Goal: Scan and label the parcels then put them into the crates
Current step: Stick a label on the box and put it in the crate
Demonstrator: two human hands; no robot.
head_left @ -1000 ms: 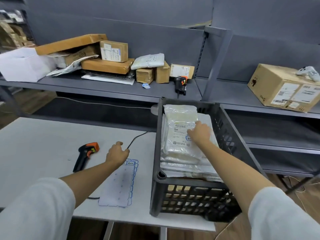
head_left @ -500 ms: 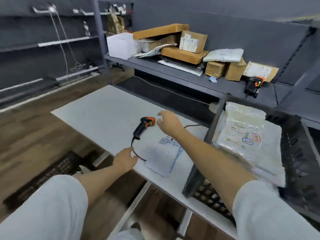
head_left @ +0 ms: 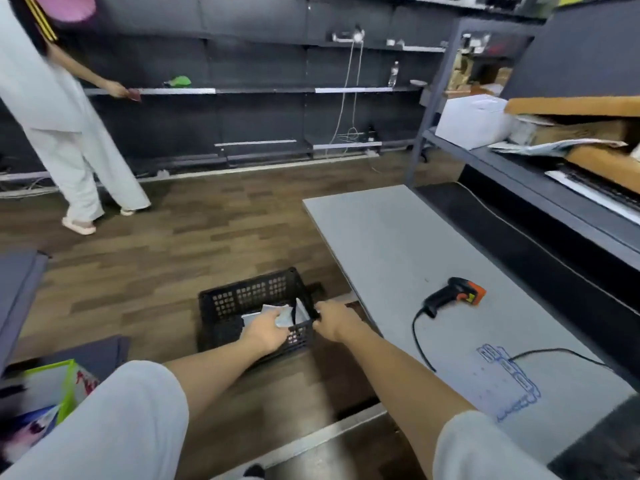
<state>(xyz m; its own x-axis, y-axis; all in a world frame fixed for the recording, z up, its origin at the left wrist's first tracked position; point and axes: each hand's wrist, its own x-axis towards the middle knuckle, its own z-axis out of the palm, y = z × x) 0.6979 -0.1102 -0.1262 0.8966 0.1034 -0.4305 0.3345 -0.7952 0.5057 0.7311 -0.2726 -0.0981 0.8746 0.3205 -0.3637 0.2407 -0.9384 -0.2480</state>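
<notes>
A black plastic crate (head_left: 242,299) stands on the wooden floor just left of the grey table (head_left: 398,237). Flat white parcels (head_left: 273,311) lie inside it. My left hand (head_left: 265,329) reaches into the crate with its fingers closed on the top parcel. My right hand (head_left: 334,320) grips the crate's right rim. An orange and black barcode scanner (head_left: 453,296) lies on the table with its cable trailing toward me. A label sheet (head_left: 502,379) with blue-edged stickers lies on the table near my right arm.
Another person in white clothes (head_left: 59,109) stands at the far left by dark shelving. A white box (head_left: 474,119) and cardboard boxes (head_left: 588,133) sit on the shelf behind the table. A green-edged bag (head_left: 65,386) stands at lower left.
My view has swung left and down from the table to the floor. Both hands left the table and now reach down to the crate on the floor.
</notes>
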